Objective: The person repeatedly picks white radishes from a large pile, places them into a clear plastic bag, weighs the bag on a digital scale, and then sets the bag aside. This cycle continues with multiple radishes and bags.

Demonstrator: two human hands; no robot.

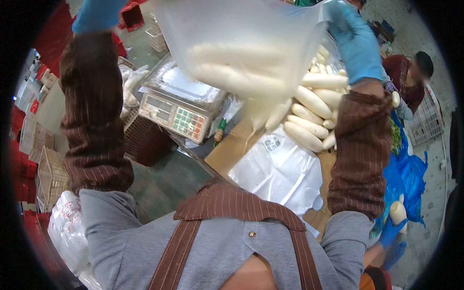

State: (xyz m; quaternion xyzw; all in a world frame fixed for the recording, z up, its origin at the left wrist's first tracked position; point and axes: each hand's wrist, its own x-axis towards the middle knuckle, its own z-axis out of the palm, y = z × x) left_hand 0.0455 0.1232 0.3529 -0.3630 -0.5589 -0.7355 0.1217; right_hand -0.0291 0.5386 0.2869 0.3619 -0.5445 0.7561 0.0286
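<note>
A translucent plastic bag (239, 32) hangs in front of me with white radishes (235, 78) lying sideways in its bottom. My right hand (357, 47), in a blue glove, grips the bag's upper right corner. Raised at the top left is my left hand (99, 16), also blue-gloved; the frame cuts off its fingers, so its hold cannot be seen. Below and left of the bag stands an electronic weighing scale (174, 114). Loose white radishes (308, 123) are piled beneath my right forearm. Flat plastic bags (279, 170) lie on cardboard (230, 145) nearest my body.
A green-and-tan stick-like item (219, 130) lies beside the scale. Bagged radishes (130, 83) and a brown crate (141, 134) are on its left. At right, a person (406, 79) handles a radish; another person's blue-gloved hand (393, 230) holds one near blue plastic bags (406, 177).
</note>
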